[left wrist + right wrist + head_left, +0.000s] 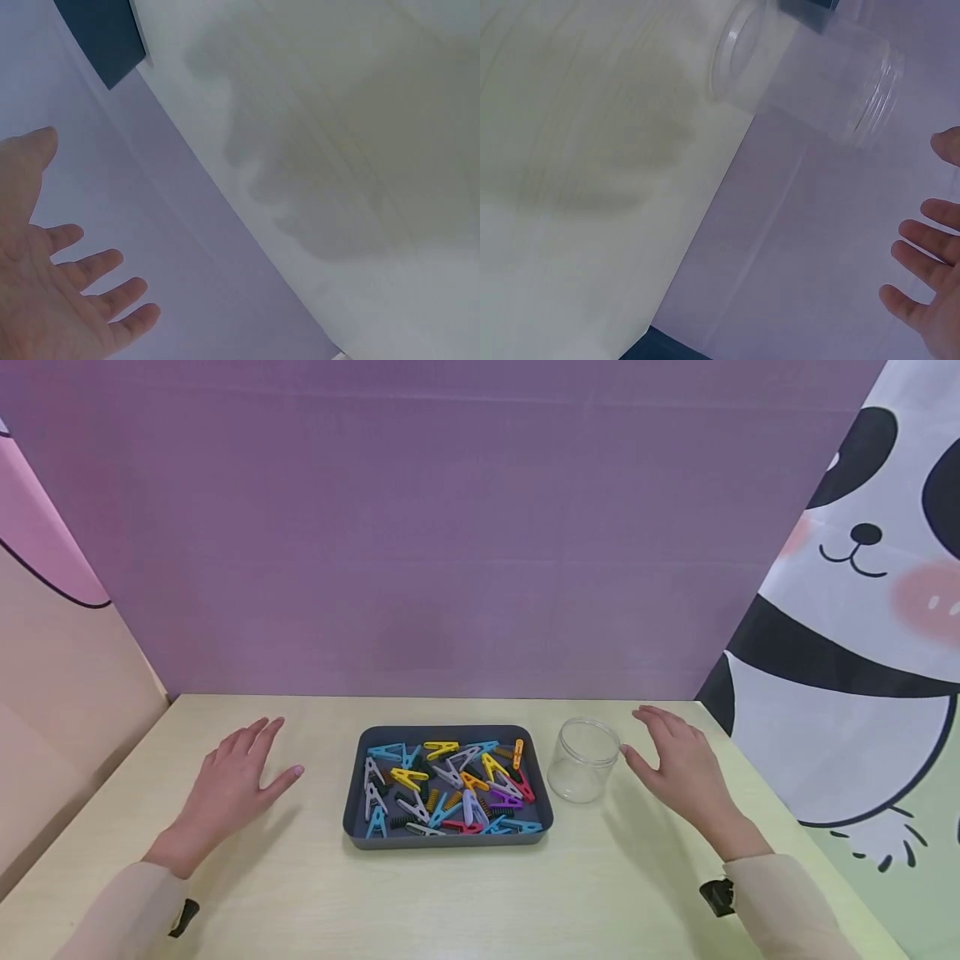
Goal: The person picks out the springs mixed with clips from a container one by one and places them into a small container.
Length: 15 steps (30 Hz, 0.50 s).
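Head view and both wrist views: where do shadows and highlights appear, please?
Head view: soft shadows on the table, slight highlights on the clear jar; left wrist view: a broad, soft-edged shadow; right wrist view: another broad shadow, pale highlights on the clear jar.

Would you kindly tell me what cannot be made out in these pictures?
Head view: how many clips the tray holds, since they overlap and hide one another.
Left wrist view: the rear of the left hand, cut off by the left edge.
Right wrist view: most of the right hand, cut off by the right edge; part of the jar, cut off by the top edge.
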{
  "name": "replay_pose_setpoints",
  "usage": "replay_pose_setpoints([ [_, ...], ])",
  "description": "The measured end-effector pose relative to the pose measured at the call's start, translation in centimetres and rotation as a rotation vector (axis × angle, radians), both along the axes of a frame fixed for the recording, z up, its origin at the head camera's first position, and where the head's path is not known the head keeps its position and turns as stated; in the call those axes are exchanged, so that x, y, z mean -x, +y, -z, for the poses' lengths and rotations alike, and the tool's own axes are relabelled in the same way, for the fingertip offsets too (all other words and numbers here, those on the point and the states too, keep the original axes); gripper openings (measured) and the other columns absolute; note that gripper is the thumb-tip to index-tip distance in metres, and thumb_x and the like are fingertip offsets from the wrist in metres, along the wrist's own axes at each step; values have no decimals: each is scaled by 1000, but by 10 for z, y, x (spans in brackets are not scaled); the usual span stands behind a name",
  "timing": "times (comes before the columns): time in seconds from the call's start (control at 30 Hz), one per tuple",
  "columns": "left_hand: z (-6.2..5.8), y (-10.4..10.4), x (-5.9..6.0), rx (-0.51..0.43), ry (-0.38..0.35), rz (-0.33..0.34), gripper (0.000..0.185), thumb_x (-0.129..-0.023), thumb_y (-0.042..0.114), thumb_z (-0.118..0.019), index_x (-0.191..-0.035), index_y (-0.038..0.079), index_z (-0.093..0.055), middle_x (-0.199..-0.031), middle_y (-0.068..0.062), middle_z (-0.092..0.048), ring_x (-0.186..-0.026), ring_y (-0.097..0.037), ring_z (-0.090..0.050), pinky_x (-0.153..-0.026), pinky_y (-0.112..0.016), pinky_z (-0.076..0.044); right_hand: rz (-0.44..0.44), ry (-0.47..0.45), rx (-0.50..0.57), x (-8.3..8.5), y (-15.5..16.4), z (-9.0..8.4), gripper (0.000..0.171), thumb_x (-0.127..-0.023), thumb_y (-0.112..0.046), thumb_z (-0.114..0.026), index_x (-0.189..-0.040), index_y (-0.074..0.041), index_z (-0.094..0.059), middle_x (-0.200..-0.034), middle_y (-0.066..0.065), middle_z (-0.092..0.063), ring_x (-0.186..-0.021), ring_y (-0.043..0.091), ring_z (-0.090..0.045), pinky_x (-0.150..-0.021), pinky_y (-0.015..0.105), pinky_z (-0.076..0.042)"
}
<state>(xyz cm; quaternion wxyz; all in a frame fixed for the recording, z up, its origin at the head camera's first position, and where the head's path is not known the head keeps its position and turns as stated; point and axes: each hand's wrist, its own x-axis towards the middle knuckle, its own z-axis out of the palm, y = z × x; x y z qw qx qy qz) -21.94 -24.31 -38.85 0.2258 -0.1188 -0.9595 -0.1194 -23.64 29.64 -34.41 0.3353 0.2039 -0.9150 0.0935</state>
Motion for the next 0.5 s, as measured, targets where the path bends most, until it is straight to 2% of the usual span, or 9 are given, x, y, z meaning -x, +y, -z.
replay_pose_setpoints([
  [0.27, 4, 16, 3, -5, -65, 34, 70, -84, 43, -60, -138, 6, -35, -136, -23, -40, -119, -46, -38, -91, -64, -33, -37, -3, -28, 1, -18, 2, 43, -77, -22, -66, -113, 1, -56, -114, 17, -60, -106, 35, -54, -85, 54, -42],
  [0.5, 9, 27, 8, -8, -82, 71, 69, -84, 43, -61, -137, 6, -37, -134, -20, -43, -117, -44, -42, -92, -61, -36, -94, 11, -57, 3, -33, 5, 43, -76, -22, -68, -111, -1, -57, -110, 15, -61, -104, 33, -55, -85, 51, -42],
])
